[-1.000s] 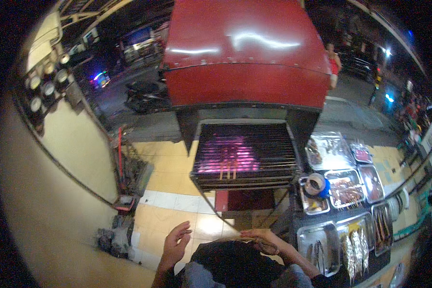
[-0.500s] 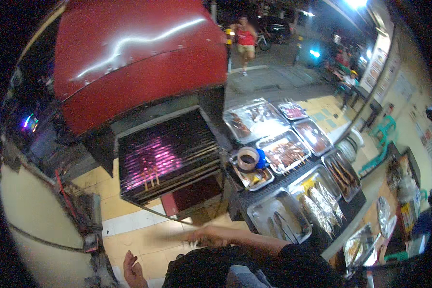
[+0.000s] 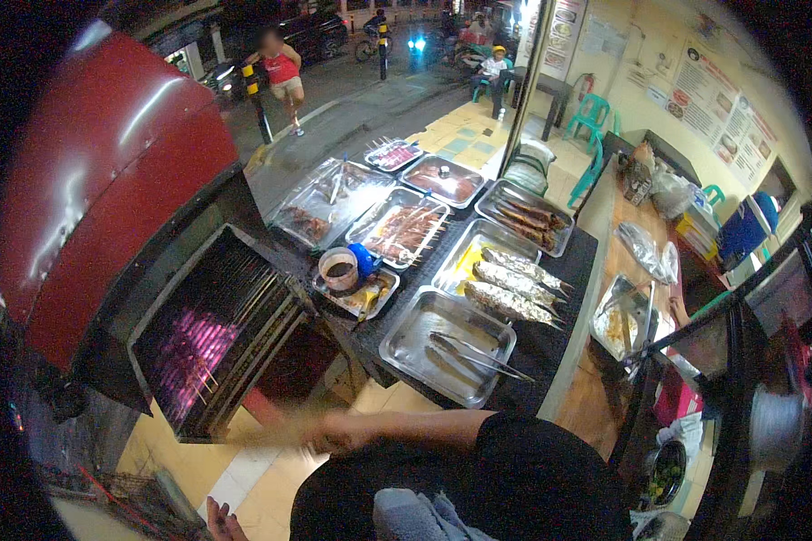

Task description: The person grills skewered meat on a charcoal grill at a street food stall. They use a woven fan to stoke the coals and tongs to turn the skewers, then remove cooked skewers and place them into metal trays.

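Observation:
My right forearm reaches leftward across my body, and the right hand (image 3: pixel 338 433) is closed on a flat tan thing (image 3: pixel 266 429) smeared by motion; its exact kind cannot be made out. That thing is close to the near edge of a charcoal grill (image 3: pixel 266 329). Several skewers (image 3: pixel 206 377) lie over pink-glowing coals at the grill's left part. At the lower left edge my left hand (image 3: pixel 223 521) shows only its fingers, apart and holding nothing.
Right of the grill, a black table (image 3: pixel 550 347) bears metal trays of skewered meat (image 3: pixel 406 227), three pale-coated fish (image 3: pixel 514 287), and tongs (image 3: pixel 487 357) in a tray (image 3: pixel 397 347). A sauce tub (image 3: pixel 338 272) stands nearby. The red hood (image 3: pixel 117 171) rises behind the grill. A person (image 3: pixel 280 72) is on the street.
My view has turned to the right, so the grill sits farther left and more counter shows. My right hand still holds the blurred tan thing, now nearer the grill's edge.

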Available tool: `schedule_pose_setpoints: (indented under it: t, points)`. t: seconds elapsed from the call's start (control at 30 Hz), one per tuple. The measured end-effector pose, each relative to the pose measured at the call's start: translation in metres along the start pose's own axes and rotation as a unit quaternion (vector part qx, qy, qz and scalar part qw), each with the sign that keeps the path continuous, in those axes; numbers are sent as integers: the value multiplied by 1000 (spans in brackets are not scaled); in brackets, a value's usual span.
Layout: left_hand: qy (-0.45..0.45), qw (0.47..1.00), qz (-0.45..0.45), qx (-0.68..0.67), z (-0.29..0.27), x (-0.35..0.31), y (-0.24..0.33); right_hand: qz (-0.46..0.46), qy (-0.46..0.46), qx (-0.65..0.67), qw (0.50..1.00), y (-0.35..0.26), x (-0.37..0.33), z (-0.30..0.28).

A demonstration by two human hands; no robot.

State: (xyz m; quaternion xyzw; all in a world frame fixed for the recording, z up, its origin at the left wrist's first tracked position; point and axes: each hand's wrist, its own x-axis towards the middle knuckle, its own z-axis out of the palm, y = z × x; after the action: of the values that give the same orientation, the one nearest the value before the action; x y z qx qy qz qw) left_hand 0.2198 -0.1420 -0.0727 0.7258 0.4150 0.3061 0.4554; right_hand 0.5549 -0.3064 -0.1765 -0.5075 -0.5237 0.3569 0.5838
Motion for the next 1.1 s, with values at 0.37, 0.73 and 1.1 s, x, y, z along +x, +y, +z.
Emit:
schedule_pose_setpoints:
  t: [0.37, 0.73, 1.1]
  points:
    - [-32, 998, -44, -20, -25, -2, -56, -152, 585, 281, 745, -30, -28, -128]
    - [34, 988, -113, -104, -37, -27, -13, -135, 254, -284, 915, -22, -35, -51]
    - [56, 995, -7, -88, -54, -60, -55, 57, -74, 66, 993, -12, -16, 46]
